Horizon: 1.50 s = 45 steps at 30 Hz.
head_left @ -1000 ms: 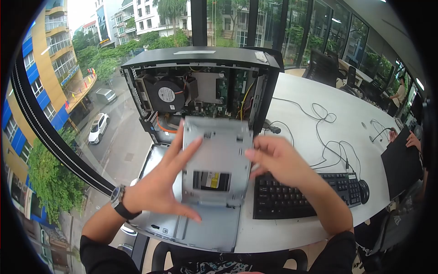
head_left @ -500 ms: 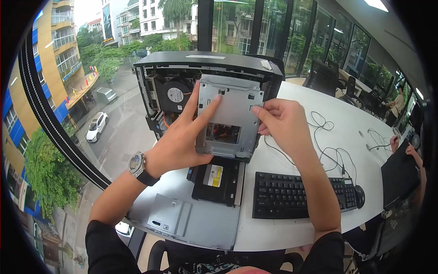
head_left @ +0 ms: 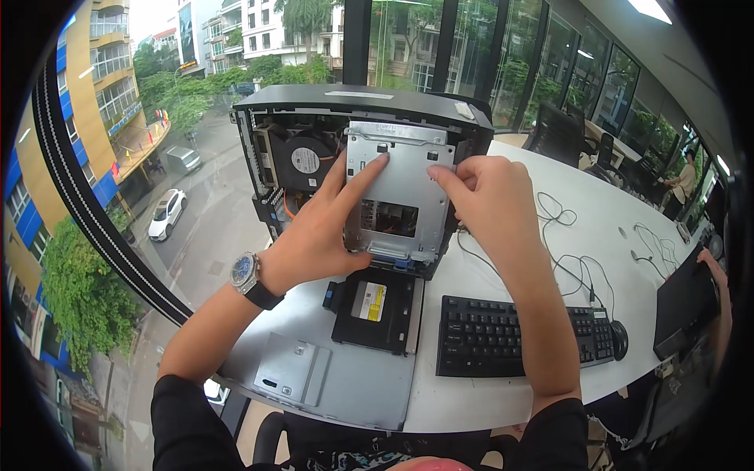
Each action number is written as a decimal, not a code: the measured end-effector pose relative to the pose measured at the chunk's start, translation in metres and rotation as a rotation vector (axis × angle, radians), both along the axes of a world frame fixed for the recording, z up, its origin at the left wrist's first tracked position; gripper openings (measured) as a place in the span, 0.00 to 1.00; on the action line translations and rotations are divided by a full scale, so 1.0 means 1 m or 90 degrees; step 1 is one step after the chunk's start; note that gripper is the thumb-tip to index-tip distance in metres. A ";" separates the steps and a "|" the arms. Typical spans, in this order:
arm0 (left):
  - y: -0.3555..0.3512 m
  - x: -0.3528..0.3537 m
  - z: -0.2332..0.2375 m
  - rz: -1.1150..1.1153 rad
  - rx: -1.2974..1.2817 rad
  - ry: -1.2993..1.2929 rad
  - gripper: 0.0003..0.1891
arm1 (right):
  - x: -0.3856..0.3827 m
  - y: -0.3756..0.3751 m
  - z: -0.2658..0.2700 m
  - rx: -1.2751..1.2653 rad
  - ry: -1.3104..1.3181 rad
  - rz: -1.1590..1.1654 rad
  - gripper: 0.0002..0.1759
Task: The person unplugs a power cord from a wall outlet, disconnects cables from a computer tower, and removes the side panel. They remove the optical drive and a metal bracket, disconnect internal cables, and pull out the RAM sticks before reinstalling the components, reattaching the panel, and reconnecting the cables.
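A silver metal bracket [head_left: 404,177] with a square cut-out stands upright against the open front of a black computer case [head_left: 361,102]. My left hand [head_left: 318,228], with a watch on its wrist, is spread over the bracket's left side, fingertips on its face and thumb at its bottom edge. At the bracket's right edge, my right hand [head_left: 491,192] pinches it between thumb and fingers, which are partly hidden. A round fan [head_left: 305,160] shows inside the case to the left. Below the bracket, a black optical drive [head_left: 373,310] lies on a grey metal side panel [head_left: 361,385].
On the white table [head_left: 597,243] are a black keyboard [head_left: 487,337], a mouse [head_left: 619,338] and loose cables [head_left: 558,259]. At the far right, another person's hand [head_left: 711,267] holds a black panel [head_left: 683,302]. A window borders the left side.
The bracket has shifted slightly up and deeper against the case, and a blue part now shows at its bottom edge. Both hands have moved with it, my right thumb sitting higher.
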<state>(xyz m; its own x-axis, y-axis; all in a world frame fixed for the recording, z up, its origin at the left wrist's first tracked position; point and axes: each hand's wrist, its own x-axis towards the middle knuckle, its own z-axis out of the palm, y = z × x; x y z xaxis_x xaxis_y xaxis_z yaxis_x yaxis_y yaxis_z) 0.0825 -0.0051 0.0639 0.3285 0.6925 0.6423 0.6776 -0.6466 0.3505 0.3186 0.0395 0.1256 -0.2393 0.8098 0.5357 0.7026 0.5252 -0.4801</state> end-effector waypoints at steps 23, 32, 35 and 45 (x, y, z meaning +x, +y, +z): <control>0.008 -0.003 -0.002 -0.021 -0.054 -0.086 0.68 | -0.001 0.007 -0.048 0.228 0.159 0.076 0.25; 0.009 0.001 0.004 -0.023 -0.116 -0.115 0.70 | 0.016 -0.012 -0.024 0.273 0.090 0.046 0.15; 0.012 0.004 0.002 -0.018 -0.111 -0.124 0.69 | 0.022 0.010 -0.017 0.384 0.189 0.031 0.12; 0.022 0.004 -0.007 -0.032 -0.107 -0.148 0.70 | 0.022 0.078 -0.063 0.002 0.308 0.269 0.55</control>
<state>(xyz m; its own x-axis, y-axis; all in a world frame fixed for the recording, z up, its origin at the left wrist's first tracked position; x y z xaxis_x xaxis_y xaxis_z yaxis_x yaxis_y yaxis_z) 0.0862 0.0174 0.0573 0.2222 0.7820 0.5823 0.5350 -0.5971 0.5977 0.3404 0.1172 0.0626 -0.2681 0.6970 0.6650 0.1385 0.7110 -0.6894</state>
